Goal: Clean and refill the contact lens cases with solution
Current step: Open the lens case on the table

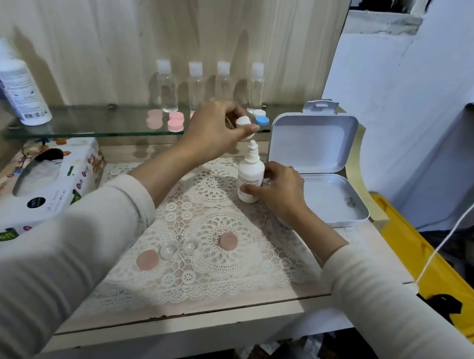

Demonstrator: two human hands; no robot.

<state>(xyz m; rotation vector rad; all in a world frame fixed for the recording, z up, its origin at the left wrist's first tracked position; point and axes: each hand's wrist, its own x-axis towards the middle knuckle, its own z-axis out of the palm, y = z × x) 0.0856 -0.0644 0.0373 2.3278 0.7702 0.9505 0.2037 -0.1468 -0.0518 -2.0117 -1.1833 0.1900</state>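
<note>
Pale sleeves (36, 257) up close. Clear lens case (180, 249) open on lace mat (213, 206), pink lids (147, 259) on either side. Right hand (280, 190) grips solution bottle (250, 175) standing on mat. Left hand (214, 133) pinches white cap (243, 121) just above bottle tip

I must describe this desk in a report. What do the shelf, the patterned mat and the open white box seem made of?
Shelf: clear glass, see-through with a greenish edge. Mat: white lace, probably cotton thread; the table shows through its openwork. Box: smooth matt white, plastic or painted metal; I cannot tell which.
</note>
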